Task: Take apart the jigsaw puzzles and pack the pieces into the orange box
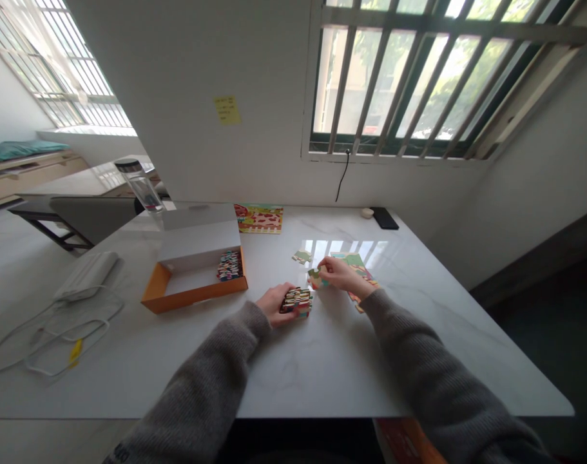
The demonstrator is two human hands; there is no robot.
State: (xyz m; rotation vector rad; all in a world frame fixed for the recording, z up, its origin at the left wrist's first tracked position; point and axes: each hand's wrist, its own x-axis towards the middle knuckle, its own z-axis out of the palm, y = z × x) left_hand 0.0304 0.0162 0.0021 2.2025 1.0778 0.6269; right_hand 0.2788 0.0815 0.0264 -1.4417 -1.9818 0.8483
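Jigsaw pieces (296, 301) sit in a little stack in your left hand (274, 304), close above the white marble table (322, 380). Your left fingers are pressed together and curl around the side of the stack. I cannot see your left thumb well.

Your right hand (336, 273) is over the far side of the table, a little way from your left hand. Its fingertips (321, 263) and thumb pinch one loose piece (315, 278), and that piece has green and yellow on it. Just under your right hand, a part-made puzzle (357, 270) lies flat on the table. Another small piece (301, 256) lies by itself near your right hand.

To the left of your hands is an orange box (191, 298) with white inside. A pile of more pieces (229, 265) sits in its corner, close to the orange wall. Behind the box, a colorful picture card (259, 219) lies at the far edge of the table. A clear water bottle (141, 187) stands near the far left corner. A black phone (384, 218) and a small white thing (367, 212) lie by the wall, under a barred window (399, 77). A white plug (87, 276) and its cord (66, 335) lie on the left side of the table.
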